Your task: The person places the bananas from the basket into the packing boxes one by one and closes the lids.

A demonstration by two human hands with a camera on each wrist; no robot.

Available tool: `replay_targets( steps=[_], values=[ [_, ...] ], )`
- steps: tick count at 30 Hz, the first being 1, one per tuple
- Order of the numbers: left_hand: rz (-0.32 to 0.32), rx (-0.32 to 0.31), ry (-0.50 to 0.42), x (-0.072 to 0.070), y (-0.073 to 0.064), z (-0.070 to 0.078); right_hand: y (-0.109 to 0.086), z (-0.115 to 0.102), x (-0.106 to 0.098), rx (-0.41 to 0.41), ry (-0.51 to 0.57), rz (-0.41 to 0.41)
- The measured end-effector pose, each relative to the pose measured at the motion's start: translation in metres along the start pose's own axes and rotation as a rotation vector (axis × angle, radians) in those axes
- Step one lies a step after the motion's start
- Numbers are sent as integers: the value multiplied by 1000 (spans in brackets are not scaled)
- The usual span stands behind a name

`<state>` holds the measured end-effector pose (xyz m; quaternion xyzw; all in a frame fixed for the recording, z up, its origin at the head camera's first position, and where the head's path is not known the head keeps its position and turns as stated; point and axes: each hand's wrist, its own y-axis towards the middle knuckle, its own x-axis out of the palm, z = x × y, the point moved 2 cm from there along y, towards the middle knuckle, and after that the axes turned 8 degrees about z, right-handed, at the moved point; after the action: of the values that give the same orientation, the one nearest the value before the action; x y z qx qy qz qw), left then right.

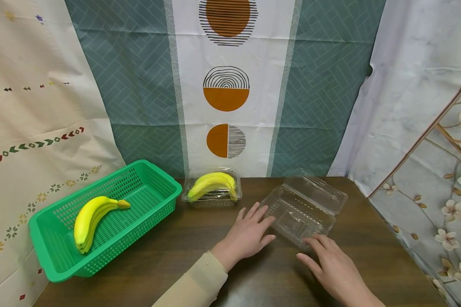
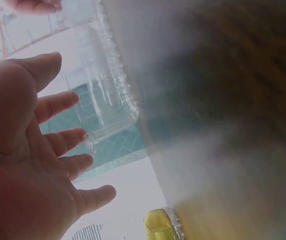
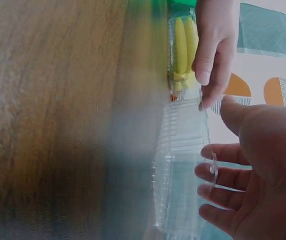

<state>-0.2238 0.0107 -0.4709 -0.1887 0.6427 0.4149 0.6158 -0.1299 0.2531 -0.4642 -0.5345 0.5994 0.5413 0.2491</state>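
An unlidded clear plastic clamshell box [image 1: 297, 213] stands on the table, its lid [image 1: 316, 192] folded back to the far right. My left hand [image 1: 247, 232] is at the box's near left corner, fingers spread and straight, fingertips right at the rim. At the near right edge is my right hand [image 1: 332, 264], its fingers lightly bent against the wall and the thumb held apart. In the right wrist view its fingers [image 3: 225, 177] overlap the box's rim tab. Nothing lies in this box.
Left of it, a closed clear box [image 1: 230, 197] holds a bunch of yellow bananas [image 1: 213, 184]. A green plastic basket [image 1: 134, 236] at the left holds another banana bunch [image 1: 92, 219]. Curtains [image 1: 146, 85] hang behind the wooden table [image 1: 199, 238].
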Motion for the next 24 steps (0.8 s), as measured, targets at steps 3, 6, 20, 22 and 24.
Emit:
replay_targets(
  steps=[3, 6, 20, 22, 24],
  values=[
    [-1, 5, -8, -1, -4, 0, 1, 0, 0, 6, 3, -2],
    [3, 13, -8, -1, -7, 0, 1, 0, 0, 12, 3, -4],
    [3, 42, -39, -7, -23, 1, 2, 4, 0, 9, 2, 12],
    [-2, 43, -43, -7, -25, 0, 2, 4, 0, 11, 6, 10],
    [1, 49, -38, -8, -27, 0, 3, 4, 1, 10, 12, 10]
  ],
)
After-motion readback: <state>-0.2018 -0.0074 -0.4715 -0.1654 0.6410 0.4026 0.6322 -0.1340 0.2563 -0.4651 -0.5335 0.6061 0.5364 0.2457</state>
